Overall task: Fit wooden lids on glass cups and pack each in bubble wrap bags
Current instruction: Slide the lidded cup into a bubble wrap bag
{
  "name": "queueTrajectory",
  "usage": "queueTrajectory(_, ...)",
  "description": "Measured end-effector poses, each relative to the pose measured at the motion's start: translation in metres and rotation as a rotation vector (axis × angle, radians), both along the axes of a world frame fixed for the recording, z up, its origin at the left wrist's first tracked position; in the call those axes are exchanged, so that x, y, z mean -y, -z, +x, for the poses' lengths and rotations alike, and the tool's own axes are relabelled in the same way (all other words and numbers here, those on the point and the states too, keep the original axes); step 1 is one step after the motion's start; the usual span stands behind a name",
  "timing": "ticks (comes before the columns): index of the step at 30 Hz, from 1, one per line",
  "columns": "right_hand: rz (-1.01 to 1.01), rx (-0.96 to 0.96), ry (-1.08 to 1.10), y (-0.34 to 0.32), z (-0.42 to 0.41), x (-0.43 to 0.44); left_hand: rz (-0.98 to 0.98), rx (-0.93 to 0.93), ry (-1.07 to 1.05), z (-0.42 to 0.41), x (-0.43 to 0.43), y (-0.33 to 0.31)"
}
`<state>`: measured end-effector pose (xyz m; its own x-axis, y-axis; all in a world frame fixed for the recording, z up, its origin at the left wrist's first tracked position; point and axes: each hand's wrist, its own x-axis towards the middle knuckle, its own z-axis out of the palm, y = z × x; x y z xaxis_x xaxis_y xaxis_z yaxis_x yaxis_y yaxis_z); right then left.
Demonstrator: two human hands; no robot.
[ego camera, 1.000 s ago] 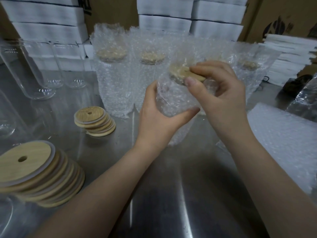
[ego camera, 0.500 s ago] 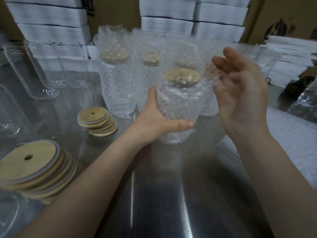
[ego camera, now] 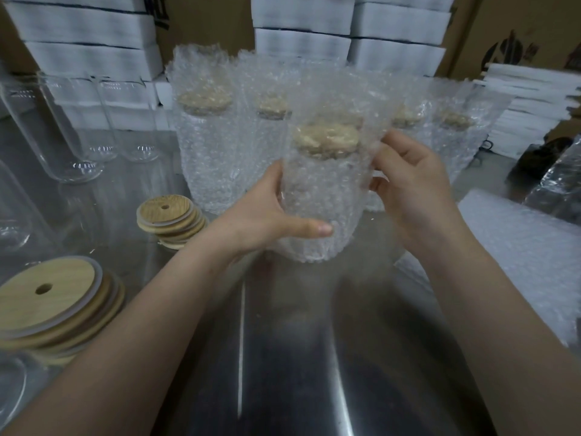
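Bubble-wrap bag (ego camera: pixel 323 171) sheathes a wood-lidded cup (ego camera: pixel 317 212), left hand (ego camera: pixel 264 215) and right hand (ego camera: pixel 415 196) fingers clamped round it.

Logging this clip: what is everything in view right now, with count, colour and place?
held bagged cup: one, clear with a tan wooden lid, centre
standing bagged cups: at least four, clear with tan lids, in a row behind it
wooden lid stacks: two, tan, left on the table
bare glass cups: several, clear, rear left
flat bubble wrap bags: one pile, whitish, right
white boxes: stacked, count unclear, back
cardboard cartons: brown, count unclear, back
table: one, steel grey, below everything
left hand: grips the held cup's lower side
right hand: holds the bag's right edge
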<state>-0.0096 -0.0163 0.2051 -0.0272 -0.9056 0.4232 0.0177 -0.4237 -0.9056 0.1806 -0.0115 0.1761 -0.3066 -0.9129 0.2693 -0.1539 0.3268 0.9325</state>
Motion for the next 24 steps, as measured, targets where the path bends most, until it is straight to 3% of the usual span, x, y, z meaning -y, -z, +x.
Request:
queueTrajectory(7, -0.113, 0.087, 0.100, -0.006, 0.002, -0.007, -0.215, -0.331, -0.086, -0.004, -0.006, -0.025)
queueTrajectory(10, -0.127, 0.107, 0.108, -0.007, 0.003, -0.010, -0.206, -0.427, -0.209, -0.006, -0.005, -0.030)
queueTrajectory(16, -0.137, 0.128, 0.124, -0.008, 0.001, -0.009, -0.249, -0.389, -0.283, -0.003, 0.003, -0.042)
queueTrajectory(24, -0.036, 0.262, 0.032, -0.005, 0.001, -0.007, -0.126, -0.346, -0.070, 0.008, 0.014, -0.058)
